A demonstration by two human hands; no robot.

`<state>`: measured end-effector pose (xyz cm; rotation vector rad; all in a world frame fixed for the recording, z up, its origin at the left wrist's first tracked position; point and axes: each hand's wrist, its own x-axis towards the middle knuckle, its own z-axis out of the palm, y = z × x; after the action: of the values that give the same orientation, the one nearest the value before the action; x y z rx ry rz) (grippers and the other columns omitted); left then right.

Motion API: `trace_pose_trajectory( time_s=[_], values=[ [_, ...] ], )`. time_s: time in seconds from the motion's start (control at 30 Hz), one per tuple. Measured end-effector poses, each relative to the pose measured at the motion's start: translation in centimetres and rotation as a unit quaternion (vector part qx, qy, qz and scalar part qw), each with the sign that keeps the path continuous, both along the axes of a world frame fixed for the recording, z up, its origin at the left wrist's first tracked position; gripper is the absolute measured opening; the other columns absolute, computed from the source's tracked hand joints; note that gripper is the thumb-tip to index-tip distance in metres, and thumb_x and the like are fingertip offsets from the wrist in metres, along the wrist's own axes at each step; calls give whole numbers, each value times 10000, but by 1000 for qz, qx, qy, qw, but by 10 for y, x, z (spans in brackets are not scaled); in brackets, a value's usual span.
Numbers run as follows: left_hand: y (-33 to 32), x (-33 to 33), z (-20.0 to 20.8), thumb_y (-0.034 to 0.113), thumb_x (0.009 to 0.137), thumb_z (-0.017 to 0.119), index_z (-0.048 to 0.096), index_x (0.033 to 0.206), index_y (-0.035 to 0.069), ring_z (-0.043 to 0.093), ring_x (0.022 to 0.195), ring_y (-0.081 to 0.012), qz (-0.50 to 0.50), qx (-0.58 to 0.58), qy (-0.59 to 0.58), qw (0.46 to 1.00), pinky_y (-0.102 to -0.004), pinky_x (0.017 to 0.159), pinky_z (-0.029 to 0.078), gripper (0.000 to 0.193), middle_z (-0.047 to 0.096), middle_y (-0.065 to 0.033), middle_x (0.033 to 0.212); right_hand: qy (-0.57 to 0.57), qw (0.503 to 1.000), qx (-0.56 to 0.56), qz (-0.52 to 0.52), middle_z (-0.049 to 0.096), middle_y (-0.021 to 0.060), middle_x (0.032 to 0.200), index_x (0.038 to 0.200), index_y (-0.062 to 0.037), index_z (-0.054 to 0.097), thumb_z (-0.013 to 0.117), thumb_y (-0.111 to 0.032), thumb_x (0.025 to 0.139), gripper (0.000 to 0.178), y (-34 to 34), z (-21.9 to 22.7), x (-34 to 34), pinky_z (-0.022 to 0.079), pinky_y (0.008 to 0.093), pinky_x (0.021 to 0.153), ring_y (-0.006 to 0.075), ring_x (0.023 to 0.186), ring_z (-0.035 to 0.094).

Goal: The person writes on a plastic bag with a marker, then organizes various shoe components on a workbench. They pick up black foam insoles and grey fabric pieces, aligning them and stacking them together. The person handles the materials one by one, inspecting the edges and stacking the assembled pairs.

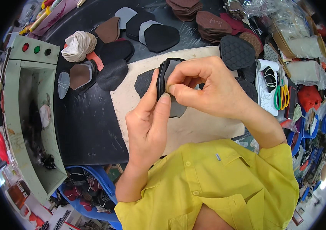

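Over the beige sheet (205,130), both hands grip a small stack of black and grey cut shoe-shaped pieces (164,74), stood on edge. My left hand (147,119) supports it from the left, fingers stretched along its side and thumb near its lower end. My right hand (209,84) is closed, with thumb and finger pinching the stack's right edge; the exact pinch point is partly hidden. Under the hands, a dark textured piece (143,82) and a grey piece (178,110) lie on the sheet.
Several cut pieces (161,37) and a white bundle (79,46) lie on the black table (88,126). A green control box (34,53) stands left, above a blue bin (109,186). Scissors (284,96), a notepad (267,86) and bagged materials (305,74) crowd the right.
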<state>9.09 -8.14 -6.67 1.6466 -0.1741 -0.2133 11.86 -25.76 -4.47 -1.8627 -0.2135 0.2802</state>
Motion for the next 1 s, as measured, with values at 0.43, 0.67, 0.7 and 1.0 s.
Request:
trace_pose_trajectory(
  time_s=[0.43, 0.67, 0.7, 1.0],
  values=[
    [0, -13, -6, -3, 952, 537, 479, 1368, -73, 617, 878, -88, 36, -80, 24, 996, -216, 789, 481, 426, 685, -81, 1049, -244, 964, -98, -35, 648, 114, 767, 886, -10, 659, 727, -129, 750, 193, 7, -14, -13, 515, 320, 629, 227, 656, 625],
    [13, -28, -20, -18, 892, 646, 558, 1268, -96, 661, 978, -159, 29, -233, 189, 953, -269, 857, 535, 393, 678, -179, 1117, 32, 998, 41, -30, 672, 35, 893, 1051, -10, 671, 797, -180, 787, 339, -12, -34, -32, 503, 248, 724, 73, 822, 607],
    [18, -29, -25, -10, 893, 651, 564, 1262, -94, 664, 975, -162, 8, -279, 219, 935, -271, 852, 538, 388, 679, -179, 1112, 46, 996, 69, -23, 676, 30, 883, 1053, -10, 679, 788, -169, 795, 322, -12, -35, -36, 505, 246, 718, 69, 811, 608],
    [30, -38, -29, 18, 913, 633, 612, 1186, -79, 693, 895, -161, 1, -393, 293, 872, -267, 769, 585, 290, 697, -160, 1040, -19, 991, 131, 0, 690, 28, 889, 1143, -50, 700, 719, -135, 867, 289, -8, -55, -44, 496, 213, 728, 62, 816, 613]
  ],
)
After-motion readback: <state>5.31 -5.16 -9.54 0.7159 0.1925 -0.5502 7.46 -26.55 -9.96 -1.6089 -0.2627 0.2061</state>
